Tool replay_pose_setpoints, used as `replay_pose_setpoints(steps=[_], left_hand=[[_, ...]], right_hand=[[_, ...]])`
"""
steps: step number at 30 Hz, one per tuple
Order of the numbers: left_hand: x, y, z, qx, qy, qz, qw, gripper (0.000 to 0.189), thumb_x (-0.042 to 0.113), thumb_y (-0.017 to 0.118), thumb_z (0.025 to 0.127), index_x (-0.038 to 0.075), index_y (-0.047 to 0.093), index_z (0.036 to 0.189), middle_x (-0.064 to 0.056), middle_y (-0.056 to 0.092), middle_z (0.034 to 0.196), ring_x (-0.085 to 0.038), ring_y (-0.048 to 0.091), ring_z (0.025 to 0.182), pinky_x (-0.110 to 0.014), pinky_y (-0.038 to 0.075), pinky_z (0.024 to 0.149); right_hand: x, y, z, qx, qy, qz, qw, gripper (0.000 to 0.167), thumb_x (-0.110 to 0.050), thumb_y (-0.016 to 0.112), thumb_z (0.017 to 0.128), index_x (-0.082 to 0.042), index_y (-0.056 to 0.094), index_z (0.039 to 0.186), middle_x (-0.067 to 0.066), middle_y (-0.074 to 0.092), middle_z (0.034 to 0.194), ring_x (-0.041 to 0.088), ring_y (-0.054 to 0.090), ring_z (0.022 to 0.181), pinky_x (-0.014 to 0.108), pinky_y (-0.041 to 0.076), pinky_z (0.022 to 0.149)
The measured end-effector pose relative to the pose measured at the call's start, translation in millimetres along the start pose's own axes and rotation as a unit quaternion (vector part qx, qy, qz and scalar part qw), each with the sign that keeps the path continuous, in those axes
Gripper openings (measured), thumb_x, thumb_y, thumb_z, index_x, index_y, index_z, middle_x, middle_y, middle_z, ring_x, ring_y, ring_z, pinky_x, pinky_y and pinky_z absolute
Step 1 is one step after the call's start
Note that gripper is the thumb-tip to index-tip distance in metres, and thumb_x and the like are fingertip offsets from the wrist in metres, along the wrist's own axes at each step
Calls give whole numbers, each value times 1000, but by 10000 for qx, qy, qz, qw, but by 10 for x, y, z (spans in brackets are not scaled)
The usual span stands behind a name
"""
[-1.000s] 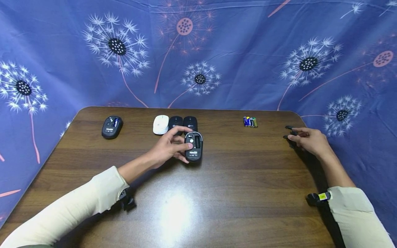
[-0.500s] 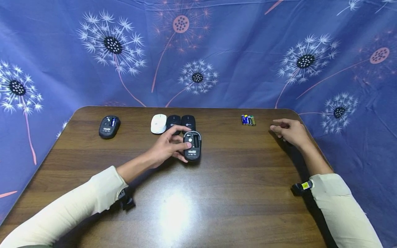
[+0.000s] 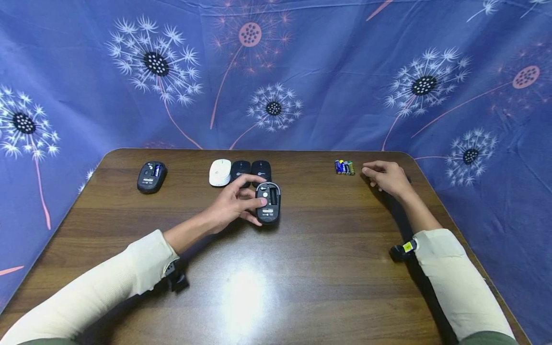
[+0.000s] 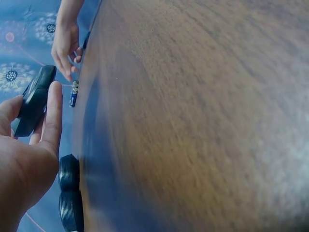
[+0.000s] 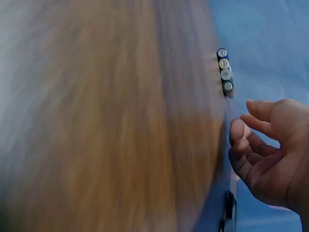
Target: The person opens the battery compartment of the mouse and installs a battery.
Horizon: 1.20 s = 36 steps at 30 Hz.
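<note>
My left hand point(image 3: 228, 208) grips a black computer mouse point(image 3: 269, 215) between thumb and fingers, its underside facing up. The battery slot in that underside is uncovered and looks vacant. In the left wrist view the mouse point(image 4: 36, 104) is seen edge-on, raised off the table. My right hand point(image 3: 388, 178) hovers just right of several small batteries point(image 3: 345, 167) lying side by side. Its fingers are loosely bent with nothing between them, as the right wrist view of the hand point(image 5: 270, 145) also shows. Small black pieces point(image 5: 230, 212) lie behind it near the table's right edge.
A white mouse point(image 3: 220, 172) and two black mice point(image 3: 240, 170) stand in a row at the back, partly behind my left hand. Another black mouse point(image 3: 152, 177) lies upside down at the far left with a blue battery in it. The wooden table point(image 3: 327, 268) ends at a patterned cloth.
My right hand has let go of the black pieces at the right edge and moved left towards the batteries. The left hand and its mouse have stayed in place.
</note>
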<state>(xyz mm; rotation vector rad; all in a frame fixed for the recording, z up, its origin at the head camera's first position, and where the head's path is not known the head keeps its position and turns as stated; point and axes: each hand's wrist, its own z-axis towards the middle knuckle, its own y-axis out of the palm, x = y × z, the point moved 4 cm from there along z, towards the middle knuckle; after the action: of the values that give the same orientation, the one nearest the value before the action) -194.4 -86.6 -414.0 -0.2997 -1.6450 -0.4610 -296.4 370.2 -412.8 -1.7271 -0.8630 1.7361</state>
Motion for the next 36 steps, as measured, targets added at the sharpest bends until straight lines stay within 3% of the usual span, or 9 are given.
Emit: replay_pose_setpoints(steps=[6, 14, 21, 27, 30, 33, 36], left_hand=[[-9, 31, 10, -56, 4, 1, 10000, 59, -2, 73, 108, 14, 52, 160, -18, 76, 110, -32, 82, 93, -57, 73, 77], [-24, 25, 3, -54, 3, 46, 10000, 61, -1, 73, 107, 10, 49, 162, -18, 75, 109, -32, 82, 92, -57, 73, 76], [-34, 15, 3, -29, 18, 20, 10000, 60, -2, 74, 107, 11, 51, 160, -18, 76, 109, -32, 82, 92, -57, 73, 76], [-52, 5, -18, 19, 1, 5, 10000, 58, -3, 74, 106, 13, 54, 158, -18, 76, 109, -32, 82, 92, -57, 73, 76], [-57, 5, -25, 17, -21, -6, 10000, 58, -3, 74, 106, 13, 54, 158, -18, 76, 109, -32, 82, 91, -57, 73, 76], [-61, 4, -28, 11, -30, 1, 10000, 59, -3, 73, 106, 14, 54, 159, -18, 76, 109, -32, 82, 91, -57, 74, 75], [-61, -2, -30, 13, -31, 21, 10000, 58, -3, 73, 107, 14, 53, 159, -18, 76, 109, -31, 82, 91, -56, 74, 75]], right_hand=[[-72, 110, 113, -183, 115, 38, 9998, 51, -41, 65, 116, -5, 69, 151, 9, 78, 100, 10, 65, 70, 29, 53, 56], [-100, 182, 173, -447, 210, -184, 9986, 56, -46, 63, 117, -5, 67, 155, 22, 75, 131, 16, 68, 86, 30, 56, 72], [-85, 172, 212, -525, 287, -125, 9981, 52, -39, 63, 117, -3, 67, 154, 23, 74, 132, 18, 65, 88, 29, 55, 71], [-23, 113, 214, -476, 447, -94, 9978, 49, -34, 54, 121, -2, 64, 156, 24, 71, 136, 16, 65, 89, 28, 55, 70], [-4, 91, 237, -403, 485, -128, 9979, 55, -42, 57, 119, -2, 64, 157, 26, 70, 138, 26, 70, 100, 34, 57, 77], [-11, 72, 268, -407, 458, -272, 9978, 65, -48, 65, 115, -2, 61, 160, 31, 65, 148, 42, 67, 125, 42, 57, 88], [-26, 53, 303, -482, 385, -372, 9974, 69, -46, 72, 111, -1, 58, 162, 34, 63, 150, 47, 63, 129, 46, 57, 92]])
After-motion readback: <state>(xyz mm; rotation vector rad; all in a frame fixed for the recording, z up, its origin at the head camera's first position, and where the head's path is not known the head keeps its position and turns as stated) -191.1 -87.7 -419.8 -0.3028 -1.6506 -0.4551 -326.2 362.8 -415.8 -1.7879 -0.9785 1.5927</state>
